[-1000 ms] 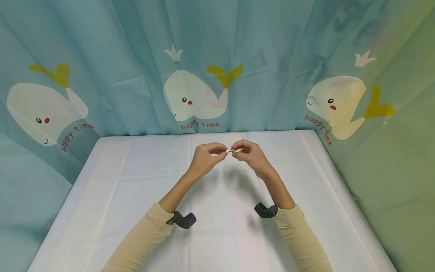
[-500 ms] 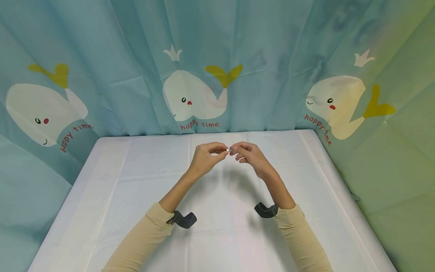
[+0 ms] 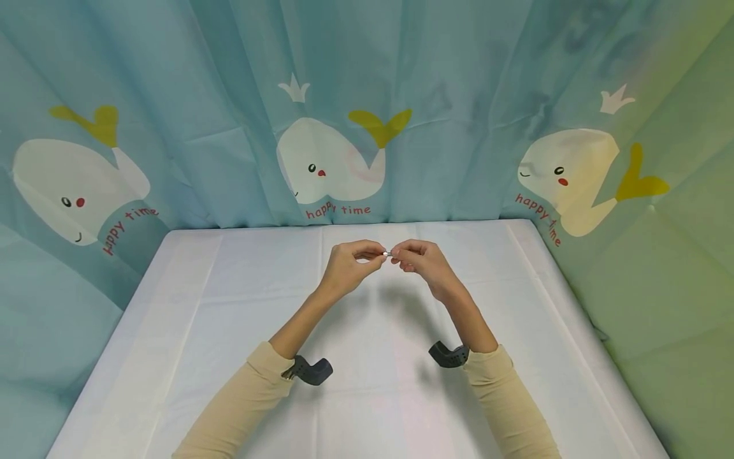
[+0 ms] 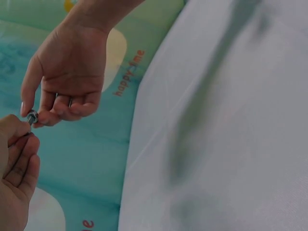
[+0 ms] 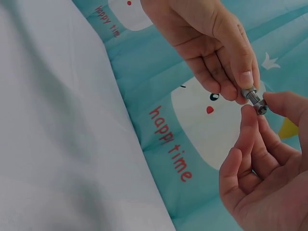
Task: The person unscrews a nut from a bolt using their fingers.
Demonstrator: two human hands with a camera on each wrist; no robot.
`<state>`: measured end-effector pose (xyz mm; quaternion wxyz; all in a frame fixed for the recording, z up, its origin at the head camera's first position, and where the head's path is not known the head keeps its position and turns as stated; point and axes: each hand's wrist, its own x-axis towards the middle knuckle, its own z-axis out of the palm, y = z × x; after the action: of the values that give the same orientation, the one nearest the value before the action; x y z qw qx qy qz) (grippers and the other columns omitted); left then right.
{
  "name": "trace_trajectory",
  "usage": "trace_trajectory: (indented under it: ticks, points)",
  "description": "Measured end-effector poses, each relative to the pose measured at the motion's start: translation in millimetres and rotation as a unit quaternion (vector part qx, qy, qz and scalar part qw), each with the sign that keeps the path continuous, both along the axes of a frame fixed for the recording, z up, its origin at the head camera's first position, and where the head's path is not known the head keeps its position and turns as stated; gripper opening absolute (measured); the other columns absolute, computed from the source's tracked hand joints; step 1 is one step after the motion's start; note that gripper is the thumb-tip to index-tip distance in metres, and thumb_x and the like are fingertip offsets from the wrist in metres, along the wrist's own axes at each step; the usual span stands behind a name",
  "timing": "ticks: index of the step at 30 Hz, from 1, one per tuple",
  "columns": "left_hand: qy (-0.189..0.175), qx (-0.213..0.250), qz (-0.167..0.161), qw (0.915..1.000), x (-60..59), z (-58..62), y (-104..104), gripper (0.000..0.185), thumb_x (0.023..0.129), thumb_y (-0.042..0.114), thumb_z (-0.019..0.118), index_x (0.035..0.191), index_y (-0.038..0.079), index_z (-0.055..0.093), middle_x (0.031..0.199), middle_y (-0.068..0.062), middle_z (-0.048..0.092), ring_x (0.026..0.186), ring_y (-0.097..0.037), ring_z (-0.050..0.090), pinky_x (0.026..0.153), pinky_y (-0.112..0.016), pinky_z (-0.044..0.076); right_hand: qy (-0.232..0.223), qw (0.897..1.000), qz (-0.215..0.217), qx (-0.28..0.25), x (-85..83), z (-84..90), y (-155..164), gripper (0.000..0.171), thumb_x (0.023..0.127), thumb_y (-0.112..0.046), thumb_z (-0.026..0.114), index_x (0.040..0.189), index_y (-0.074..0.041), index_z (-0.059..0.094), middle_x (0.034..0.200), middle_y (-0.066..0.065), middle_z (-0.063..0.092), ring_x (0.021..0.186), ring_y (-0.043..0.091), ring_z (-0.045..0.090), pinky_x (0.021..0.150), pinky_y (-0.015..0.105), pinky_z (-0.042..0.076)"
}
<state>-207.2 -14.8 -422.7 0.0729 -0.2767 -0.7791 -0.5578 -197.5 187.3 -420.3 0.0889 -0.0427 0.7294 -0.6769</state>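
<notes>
1. My left hand [image 3: 346, 268] is raised above the white cloth-covered table [image 3: 229, 331], thumb and forefinger pinched on one end of a small silver metal bolt [image 3: 388, 254] with a nut threaded on it; the other fingers are curled in loosely beneath.
2. My right hand [image 3: 421, 261] meets it from the other side, fingertips closed on the bolt's far end, where the nut [image 5: 260, 107] sits, with the remaining fingers bent under.
3. The bolt lies between the two hands, roughly level, held in the air and not touching the table.
4. In the right wrist view the threaded shank [image 5: 252, 96] shows between my left thumb and forefinger [image 5: 240, 57], and the nut is right against the fingertips of my right hand [image 5: 260, 168].
5. In the left wrist view the bolt [image 4: 32, 117] is just a small grey piece between the fingertips of my right hand [image 4: 67, 72] and my left hand [image 4: 17, 178]; I cannot tell how far the nut is threaded on.
6. Below both hands is the table; beyond my fingertips hangs a teal curtain printed with white whales and red "happy time" lettering [image 3: 327, 166].
7. Both my forearms wear beige sleeves [image 3: 241, 401], each with a dark wrist mount [image 3: 312, 371] at the cuff.
</notes>
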Motion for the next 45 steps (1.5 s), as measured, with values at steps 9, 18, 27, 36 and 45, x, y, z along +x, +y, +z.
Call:
trace_trajectory:
  ticks: [9, 18, 27, 36, 45]
  points:
    - [0.012, 0.002, -0.003, 0.9999, -0.6, -0.4, 0.1, 0.010, 0.089, 0.005, 0.075, 0.097, 0.001, 0.077, 0.092, -0.007, 0.075, 0.084, -0.019, 0.073, 0.077, -0.036, 0.060, 0.016, 1.000, 0.002, -0.005, 1.4, 0.8, 1.4, 0.022, 0.091, -0.010, 0.068, 0.109, 0.002, 0.068, 0.092, 0.003, 0.067, 0.089, 0.024, 0.059, 0.085, 0.042, 0.052]
    - [0.010, 0.003, -0.002, 0.9999, -1.1, -1.3, 0.2, 0.010, 0.088, 0.004, 0.075, 0.097, 0.000, 0.077, 0.092, -0.008, 0.075, 0.084, -0.019, 0.073, 0.078, -0.032, 0.059, 0.042, 0.999, 0.016, -0.004, 2.6, 1.0, 0.9, 0.020, 0.089, -0.003, 0.070, 0.107, 0.005, 0.064, 0.100, 0.005, 0.065, 0.090, 0.021, 0.062, 0.084, 0.040, 0.051]
    - [0.009, 0.006, -0.003, 0.9999, -1.3, -1.6, 0.1, 0.010, 0.088, 0.003, 0.075, 0.098, 0.000, 0.076, 0.092, -0.009, 0.075, 0.085, -0.020, 0.072, 0.079, -0.038, 0.059, 0.037, 0.999, 0.030, -0.011, 1.6, 0.2, 2.0, 0.028, 0.092, -0.007, 0.068, 0.117, 0.002, 0.059, 0.115, 0.012, 0.061, 0.091, 0.021, 0.061, 0.075, 0.030, 0.049]
    - [0.002, 0.013, -0.003, 0.9999, -0.8, -1.0, 1.3, 0.010, 0.088, 0.003, 0.075, 0.097, 0.000, 0.076, 0.092, -0.009, 0.075, 0.085, -0.021, 0.073, 0.077, -0.042, 0.059, -0.061, 0.998, -0.002, -0.008, 0.1, 3.0, 1.0, 0.039, 0.097, -0.033, 0.062, 0.107, 0.004, 0.066, 0.087, 0.005, 0.071, 0.077, 0.015, 0.061, 0.073, 0.028, 0.056]
    - [0.002, 0.011, -0.005, 0.9999, -1.3, -1.9, 1.6, 0.010, 0.088, 0.003, 0.074, 0.097, 0.001, 0.076, 0.091, -0.007, 0.075, 0.085, -0.019, 0.072, 0.078, -0.041, 0.059, -0.032, 0.999, 0.001, -0.020, 0.8, 1.9, 2.6, 0.030, 0.095, -0.018, 0.063, 0.108, 0.009, 0.065, 0.090, 0.007, 0.068, 0.082, 0.018, 0.058, 0.074, 0.027, 0.055]
